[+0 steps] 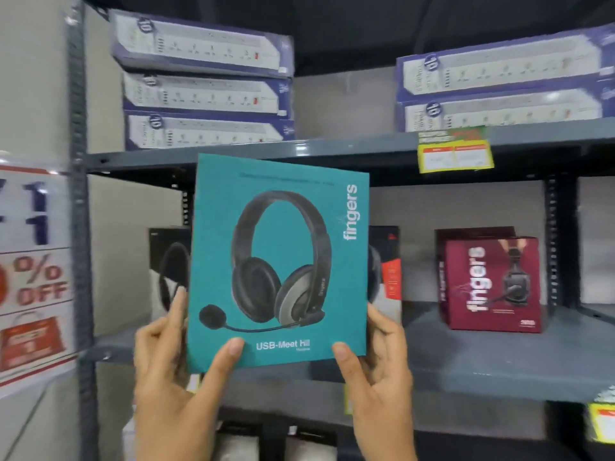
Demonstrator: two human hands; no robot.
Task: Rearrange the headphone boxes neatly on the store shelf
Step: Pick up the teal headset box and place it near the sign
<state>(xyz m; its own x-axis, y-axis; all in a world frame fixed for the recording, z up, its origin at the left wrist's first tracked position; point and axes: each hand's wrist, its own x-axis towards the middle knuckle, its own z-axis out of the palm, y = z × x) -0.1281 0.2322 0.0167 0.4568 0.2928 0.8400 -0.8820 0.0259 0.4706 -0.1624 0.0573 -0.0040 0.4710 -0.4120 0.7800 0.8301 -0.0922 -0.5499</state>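
Note:
A teal headphone box (279,261) with a black headset pictured on it is held upright in front of the middle shelf (482,357). My left hand (169,367) grips its lower left edge, thumb on the front. My right hand (379,364) grips its lower right edge the same way. Behind the teal box stands a black headphone box (166,257) at the left and a black-and-orange box (387,264) at the right, both partly hidden. A maroon headphone box (492,281) stands on the right of the shelf, with another maroon box behind it.
The upper shelf (349,151) carries stacked blue-and-white power strip boxes (203,81) on the left and more (502,84) on the right. A yellow price tag (454,154) hangs from its edge. A sale poster (33,271) is on the left wall beside the grey upright post (80,227).

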